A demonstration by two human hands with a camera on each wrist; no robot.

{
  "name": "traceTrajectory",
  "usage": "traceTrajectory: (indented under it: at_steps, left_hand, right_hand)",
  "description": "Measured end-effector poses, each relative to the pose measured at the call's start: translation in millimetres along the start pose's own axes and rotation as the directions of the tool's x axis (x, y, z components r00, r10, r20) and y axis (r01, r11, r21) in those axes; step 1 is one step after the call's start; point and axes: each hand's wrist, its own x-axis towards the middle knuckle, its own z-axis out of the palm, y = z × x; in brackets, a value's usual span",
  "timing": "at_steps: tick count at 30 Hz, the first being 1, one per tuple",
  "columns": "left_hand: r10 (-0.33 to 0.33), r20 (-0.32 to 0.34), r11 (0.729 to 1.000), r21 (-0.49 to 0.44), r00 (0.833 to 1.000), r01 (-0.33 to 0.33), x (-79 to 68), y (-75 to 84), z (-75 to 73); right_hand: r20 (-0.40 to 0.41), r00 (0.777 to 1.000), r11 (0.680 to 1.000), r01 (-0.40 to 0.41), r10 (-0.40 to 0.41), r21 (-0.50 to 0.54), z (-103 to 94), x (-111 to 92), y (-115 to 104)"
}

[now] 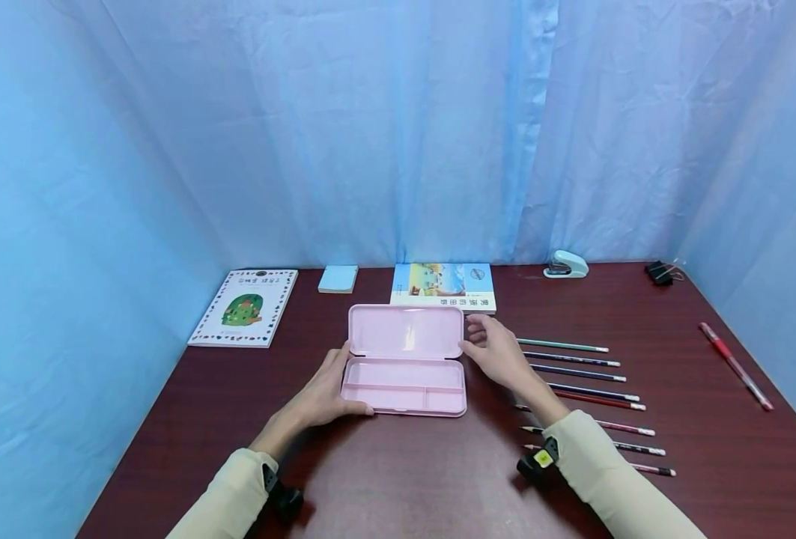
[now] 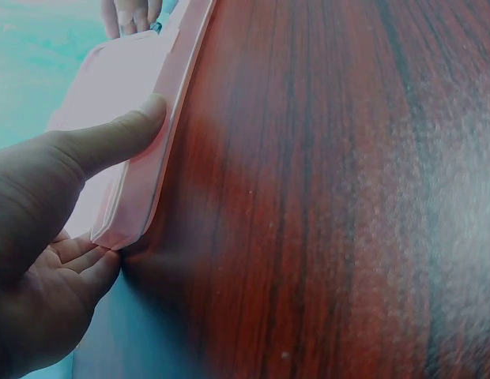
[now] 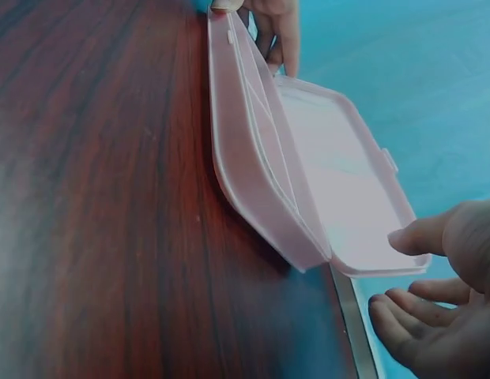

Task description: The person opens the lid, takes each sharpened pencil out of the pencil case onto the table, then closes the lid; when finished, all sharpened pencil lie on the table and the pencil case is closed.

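A pink pencil case [image 1: 404, 399] lies unfolded on the table, its compartments bare and its lid [image 1: 384, 332] laid back towards the far side. My left hand [image 1: 323, 389] grips the case at its left end. In the left wrist view the thumb [image 2: 138, 130] lies along the front edge, while the fingers [image 2: 91, 264] bend round the end. At the lid's right edge is my right hand [image 1: 499, 350]. The right wrist view has its thumb [image 3: 423, 235] at the lid's inner face, with the loosely bent fingers [image 3: 403, 320] apart from the lid.
Several pencils [image 1: 576, 372] lie in a row right of the case, partly under my right forearm. A red pen [image 1: 734, 365] is farther right. Along the back are a white book [image 1: 242, 308], sticky notes [image 1: 338, 278], a blue book [image 1: 443, 287], a stapler [image 1: 566, 264] and a binder clip [image 1: 660, 273].
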Motion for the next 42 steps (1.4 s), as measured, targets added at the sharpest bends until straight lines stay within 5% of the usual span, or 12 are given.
traceTrajectory:
  at_steps: [15, 26, 32, 42]
  left_hand:
    - [-0.010, -0.038, 0.998, -0.067, 0.999, 0.008, 1.3, 2.6, 2.2]
    - [0.012, -0.101, 0.996, -0.084, 0.995, -0.020, -1.6, 2.2, 2.2]
    - [-0.074, -0.103, 0.996, -0.060, 0.992, 0.068, -3.9, 3.5, -5.4]
    - [-0.004, -0.047, 1.000, 0.025, 0.999, 0.005, -2.6, 5.9, -6.5]
  right_hand:
    - [0.019, 0.996, 0.986, -0.089, 0.087, 0.143, -3.6, -1, -8]
    - [0.000, 1.000, 1.000, -0.005, 0.005, 0.007, -1.5, -29, -12]
    - [0.064, 0.997, 0.999, 0.036, -0.036, 0.013, 6.5, -44, -7]
    - [0.183, 0.982, 0.999, 0.052, -0.053, 0.012, 17.5, -55, 0]
